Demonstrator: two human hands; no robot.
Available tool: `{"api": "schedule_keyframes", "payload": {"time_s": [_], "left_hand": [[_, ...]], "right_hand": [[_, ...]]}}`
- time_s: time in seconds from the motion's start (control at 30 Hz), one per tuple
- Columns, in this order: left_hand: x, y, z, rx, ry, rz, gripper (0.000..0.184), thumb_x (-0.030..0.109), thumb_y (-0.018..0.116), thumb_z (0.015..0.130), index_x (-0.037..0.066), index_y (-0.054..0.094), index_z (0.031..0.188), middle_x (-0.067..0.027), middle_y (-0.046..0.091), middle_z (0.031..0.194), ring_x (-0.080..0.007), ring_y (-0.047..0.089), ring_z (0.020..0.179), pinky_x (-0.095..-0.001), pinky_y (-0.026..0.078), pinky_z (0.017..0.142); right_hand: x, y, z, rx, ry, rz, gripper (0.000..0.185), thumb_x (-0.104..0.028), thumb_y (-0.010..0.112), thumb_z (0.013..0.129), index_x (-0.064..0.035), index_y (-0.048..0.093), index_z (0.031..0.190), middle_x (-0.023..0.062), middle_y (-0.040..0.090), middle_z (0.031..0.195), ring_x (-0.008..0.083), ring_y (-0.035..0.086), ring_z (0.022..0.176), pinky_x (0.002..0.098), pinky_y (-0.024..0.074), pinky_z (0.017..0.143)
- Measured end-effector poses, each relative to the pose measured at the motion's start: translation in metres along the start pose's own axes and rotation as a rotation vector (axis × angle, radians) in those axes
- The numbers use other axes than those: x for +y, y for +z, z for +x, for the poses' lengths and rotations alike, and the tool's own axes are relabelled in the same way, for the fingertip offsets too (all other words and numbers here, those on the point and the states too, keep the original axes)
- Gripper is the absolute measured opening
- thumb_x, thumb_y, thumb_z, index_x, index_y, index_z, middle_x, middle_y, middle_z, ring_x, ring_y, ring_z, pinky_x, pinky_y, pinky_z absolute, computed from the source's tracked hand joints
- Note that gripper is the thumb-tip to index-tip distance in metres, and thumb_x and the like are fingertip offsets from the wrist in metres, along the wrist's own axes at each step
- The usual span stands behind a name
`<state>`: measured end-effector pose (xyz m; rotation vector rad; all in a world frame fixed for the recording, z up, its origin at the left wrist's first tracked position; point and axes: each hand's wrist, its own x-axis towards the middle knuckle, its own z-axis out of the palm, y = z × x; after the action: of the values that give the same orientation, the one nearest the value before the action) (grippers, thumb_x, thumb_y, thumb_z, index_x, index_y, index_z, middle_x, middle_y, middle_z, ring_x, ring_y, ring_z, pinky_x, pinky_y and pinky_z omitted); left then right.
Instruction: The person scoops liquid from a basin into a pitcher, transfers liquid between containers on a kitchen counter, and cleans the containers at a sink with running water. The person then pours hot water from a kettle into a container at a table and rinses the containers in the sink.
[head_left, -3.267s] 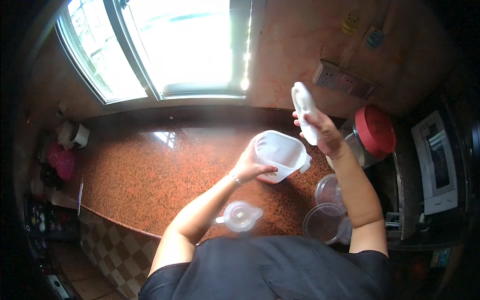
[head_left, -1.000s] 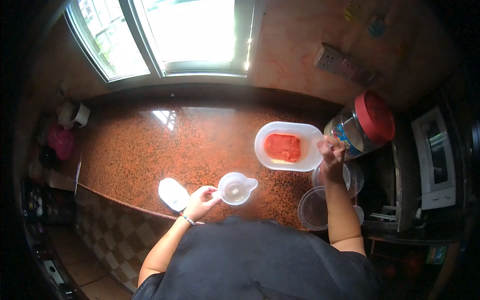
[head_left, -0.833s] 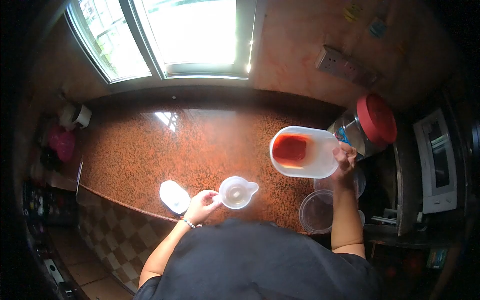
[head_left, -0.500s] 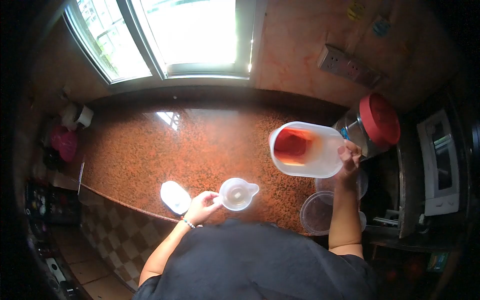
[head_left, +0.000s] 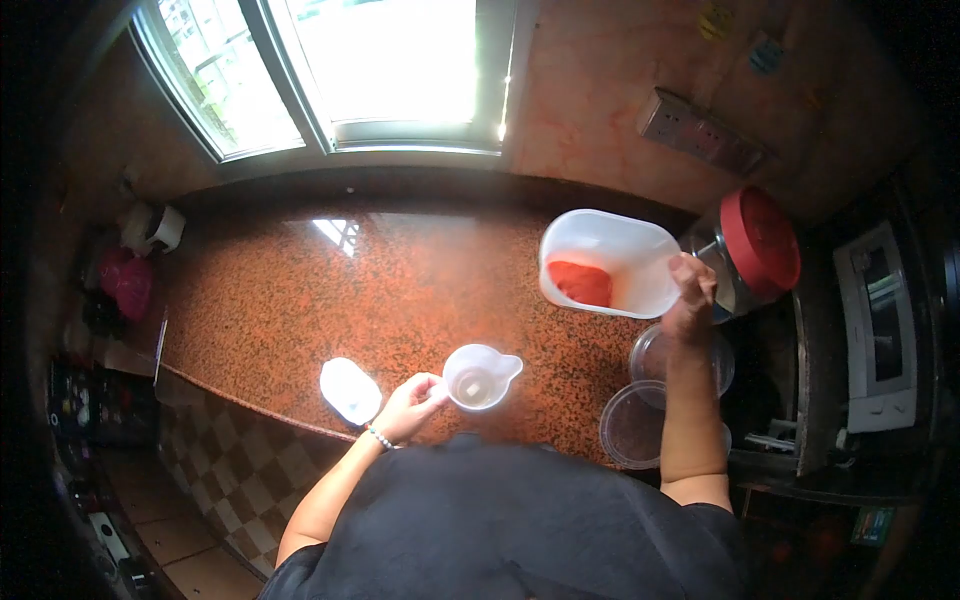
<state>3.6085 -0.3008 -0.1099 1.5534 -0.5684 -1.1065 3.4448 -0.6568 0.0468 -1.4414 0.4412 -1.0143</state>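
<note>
My left hand (head_left: 412,405) is closed on the handle of a small translucent measuring jug (head_left: 478,377), whose spout points right. A pale spot shows at the bottom of the jug. My right hand (head_left: 692,290) grips the right end of a white translucent plastic container (head_left: 625,245), with its open mouth facing me. Red powder (head_left: 582,284) lies inside, gathered toward its left end. Left of my left hand, a white oblong lid (head_left: 350,391) rests on the counter near the front edge.
Round clear plastic tubs (head_left: 632,425) stand by my right forearm. A large jar with a red lid (head_left: 760,243) is just beyond my right hand. The granite counter (head_left: 270,290) runs beneath a window. A white appliance (head_left: 880,330) stands far right.
My right hand has moved the container away from me and changed its tilt, so more of the inside shows. The jug in my left hand has shifted slightly right and away from me.
</note>
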Motion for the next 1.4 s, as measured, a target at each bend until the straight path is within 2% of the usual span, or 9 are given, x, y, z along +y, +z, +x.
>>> {"api": "schedule_keyframes", "payload": {"time_s": [0.1,0.2,0.47,0.57,0.67,0.73,0.87,1.07,1.4], "left_hand": [[0.015,-0.005,0.004,-0.007,-0.065,-0.039,0.026,0.018,0.06,0.091,0.003,0.053,0.111,0.0008,0.058,0.094,-0.0083,0.056,0.089,-0.023,0.046,0.08],[0.024,-0.003,0.015,0.088,0.069,-0.119,0.027,0.019,0.063,0.089,0.005,0.054,0.109,0.0011,0.06,0.094,-0.0044,0.053,0.083,-0.0192,0.043,0.066],[0.049,0.0,0.038,0.318,0.246,0.151,0.037,0.026,0.071,0.08,-0.003,0.061,0.101,-0.0143,0.061,0.099,-0.0211,0.059,0.092,-0.0315,0.047,0.08],[0.061,0.008,0.037,0.414,0.299,0.209,0.036,0.028,0.07,0.077,-0.003,0.065,0.094,-0.0194,0.06,0.096,-0.0264,0.059,0.093,-0.0351,0.047,0.079],[0.059,0.011,0.041,0.353,0.207,0.314,0.04,0.025,0.074,0.079,-0.001,0.057,0.104,-0.0096,0.055,0.102,-0.0161,0.056,0.093,-0.0293,0.047,0.083],[0.068,0.016,0.037,0.397,0.198,0.378,0.042,0.029,0.075,0.076,-0.001,0.06,0.1,-0.0116,0.055,0.102,-0.0209,0.058,0.094,-0.0313,0.047,0.083],[0.07,0.022,0.04,0.419,0.143,0.407,0.046,0.037,0.074,0.075,0.0,0.063,0.099,-0.013,0.055,0.103,-0.0245,0.059,0.094,-0.033,0.047,0.083],[0.068,0.029,0.047,0.409,0.102,0.446,0.047,0.046,0.068,0.075,0.008,0.066,0.103,-0.0154,0.056,0.107,-0.03,0.06,0.095,-0.0384,0.048,0.083],[0.072,0.034,0.052,0.389,0.05,0.426,0.052,0.047,0.071,0.074,0.002,0.066,0.101,-0.0143,0.058,0.105,-0.0268,0.06,0.097,-0.0355,0.047,0.083]], "right_hand": [[-0.005,-0.006,0.004,-0.086,0.026,-0.018,0.026,-0.025,0.065,0.077,-0.0034,0.06,0.065,-0.0007,0.054,0.061,0.008,0.047,0.056,0.0233,0.0371,0.056],[-0.004,0.016,0.0,-0.179,0.077,-0.088,0.024,-0.022,0.063,0.08,-0.005,0.058,0.064,-0.003,0.052,0.061,0.0057,0.046,0.057,0.0223,0.0356,0.056],[-0.026,0.056,0.013,-0.476,0.201,-0.442,0.034,-0.018,0.062,0.085,-0.0083,0.051,0.055,-0.0078,0.042,0.055,0.0024,0.033,0.052,0.0221,0.026,0.048],[-0.032,0.074,0.016,-0.569,0.067,-0.702,0.035,-0.022,0.065,0.083,-0.0034,0.055,0.055,-0.0017,0.046,0.049,0.0056,0.04,0.047,0.0261,0.032,0.044],[-0.04,0.091,0.014,-0.625,-0.015,-0.928,0.035,-0.028,0.066,0.08,0.0003,0.061,0.06,0.0103,0.052,0.048,0.0131,0.051,0.046,0.0307,0.0406,0.047],[-0.042,0.099,0.014,-0.658,-0.055,-1.025,0.035,-0.03,0.066,0.079,0.0007,0.063,0.063,0.0151,0.054,0.05,0.0179,0.056,0.046,0.0326,0.0435,0.049],[-0.039,0.108,0.016,-0.693,-0.15,-1.121,0.036,-0.03,0.067,0.077,0.0015,0.06,0.061,0.0142,0.05,0.048,0.0162,0.051,0.044,0.0321,0.0407,0.047],[-0.041,0.126,0.015,-0.798,-0.282,-1.289,0.037,-0.035,0.066,0.074,-0.0004,0.063,0.062,0.0206,0.054,0.055,0.0331,0.058,0.052,0.0379,0.0452,0.051],[-0.043,0.142,0.009,-0.889,-0.326,-1.49,0.041,-0.044,0.058,0.074,-0.0051,0.067,0.062,0.0163,0.063,0.064,0.0314,0.064,0.061,0.0394,0.0513,0.061]]}}
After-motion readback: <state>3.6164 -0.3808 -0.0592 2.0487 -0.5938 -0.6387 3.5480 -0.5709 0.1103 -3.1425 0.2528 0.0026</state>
